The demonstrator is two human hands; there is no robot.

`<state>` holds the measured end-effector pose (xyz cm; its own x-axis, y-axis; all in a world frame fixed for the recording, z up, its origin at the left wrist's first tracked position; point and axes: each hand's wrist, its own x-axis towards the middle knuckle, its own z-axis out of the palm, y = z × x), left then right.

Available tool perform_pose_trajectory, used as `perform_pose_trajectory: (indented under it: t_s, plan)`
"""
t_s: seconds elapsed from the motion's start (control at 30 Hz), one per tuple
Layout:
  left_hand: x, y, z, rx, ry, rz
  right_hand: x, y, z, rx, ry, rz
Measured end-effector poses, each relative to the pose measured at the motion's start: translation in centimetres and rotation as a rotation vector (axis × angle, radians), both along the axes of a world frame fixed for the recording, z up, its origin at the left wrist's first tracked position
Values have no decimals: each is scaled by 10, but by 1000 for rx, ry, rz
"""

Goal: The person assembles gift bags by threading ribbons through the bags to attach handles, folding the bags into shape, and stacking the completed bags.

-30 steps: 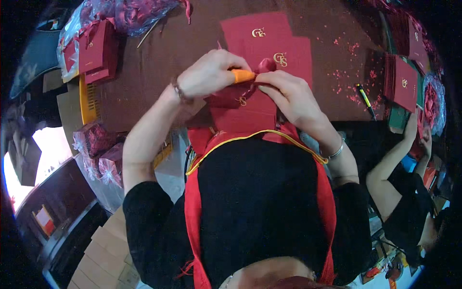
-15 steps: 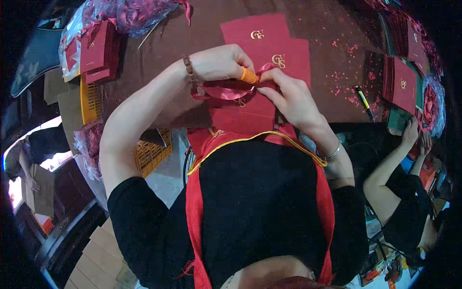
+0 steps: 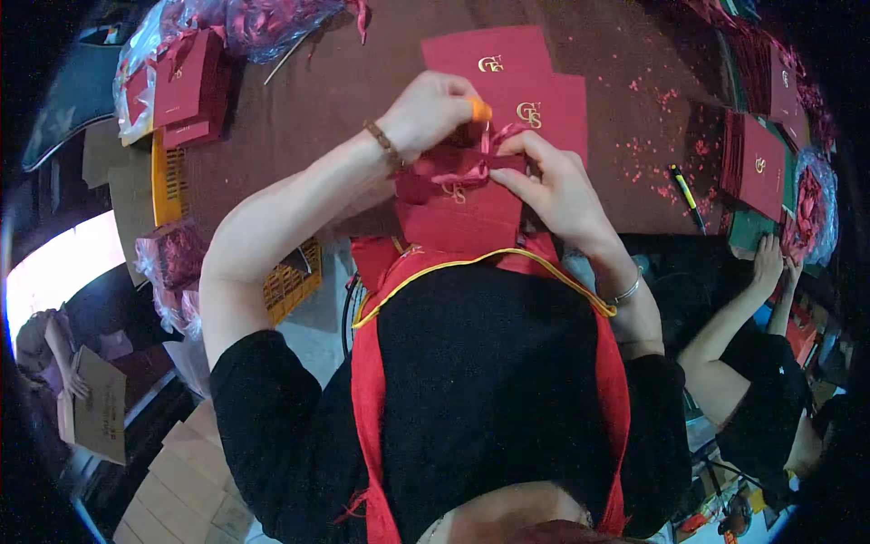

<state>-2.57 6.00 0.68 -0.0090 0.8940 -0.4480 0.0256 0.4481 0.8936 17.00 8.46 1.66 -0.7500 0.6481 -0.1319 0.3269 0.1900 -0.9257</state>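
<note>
A small dark-red paper bag (image 3: pixel 458 227) with a gold emblem lies flat before me at the table's near edge. Across its upper edge runs a shiny red ribbon (image 3: pixel 453 172), looped near my fingers. My right hand (image 3: pixel 560 190) pinches the ribbon between thumb and forefinger beside the bag's top. Raised above and left of it, my left hand (image 3: pixel 437 113) has its fingers closed on a strand of the same ribbon. An orange finger cover (image 3: pixel 480 111) wraps one of its fingers. The left fingertips are partly hidden.
More red bags (image 3: pixel 489 59) lie flat beyond my hands. Stacked bags stand at left (image 3: pixel 186 86) and right (image 3: pixel 757 168). A yellow-black pen (image 3: pixel 687 195) lies among red scraps. Plastic-wrapped ribbons (image 3: pixel 272 27) sit at far left. A co-worker's hands (image 3: pixel 770 263) work at right; another person holds cardboard (image 3: pixel 98 408) at left.
My left hand has lifted up and away from my right hand, drawing a ribbon strand upward. The right hand stays nearly in place. At far left, the person with the cardboard has shifted.
</note>
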Motion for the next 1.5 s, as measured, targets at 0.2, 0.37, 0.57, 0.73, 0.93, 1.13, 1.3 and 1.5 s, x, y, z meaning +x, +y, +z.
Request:
perform_pose_trajectory:
  t_s: [0.2,0.37,0.57,0.73,0.93,1.13,1.3,1.5]
  plan:
    - [-47,7,17,101,94,87,3,-1,-7,-41,20,-61]
    - [-75,-5,12,9,230,48,2,1,1,-168,-34,-28]
    - [-59,-19,-6,199,489,-129,0,-2,5,-157,-54,-24]
    - [-48,-28,8,248,303,75,2,-2,1,-158,-38,-46]
    - [-36,-39,24,359,753,29,1,-3,-2,-147,-32,-22]
    - [-20,-26,21,315,410,-99,-2,-7,4,-126,-5,-10]
    - [-9,-15,14,268,523,-279,-5,-11,4,51,78,39]
    - [-23,1,23,150,217,64,-6,-25,-10,-80,107,62]
